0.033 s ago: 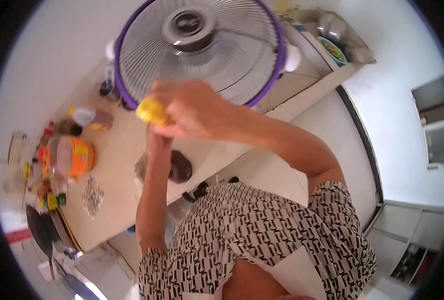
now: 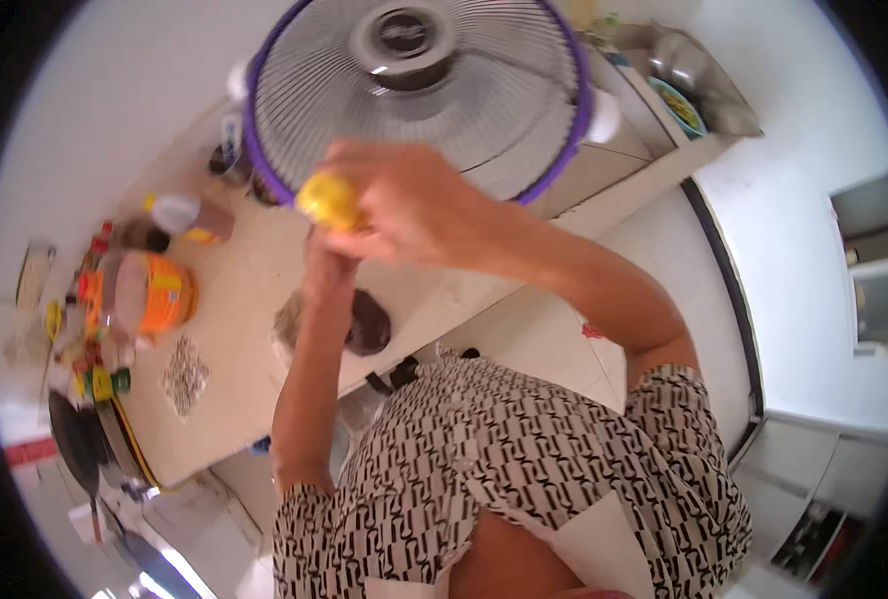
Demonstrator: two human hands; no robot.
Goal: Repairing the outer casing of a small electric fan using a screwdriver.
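A large fan with a purple rim and wire grille faces up at the far side of the counter. My right hand is closed around a yellow rounded object, just in front of the rim's near left edge. Its kind does not show, as only a blurred, bulging end sticks out of the fist. Right below it, my left hand meets the right hand. The left fingers are mostly hidden behind the right hand, so what they hold cannot be seen. Beneath my left forearm lies a dark brown rounded item, partly covered.
On the counter at left stand an orange-labelled jug, a capped bottle and several small bottles. A speckled patch lies nearby. A dark pan is at the lower left. A bowl of food sits at the far right.
The whole view has shifted slightly, so the fan and counter appear a little further right. Both hands stay together with the yellow object in the right one.
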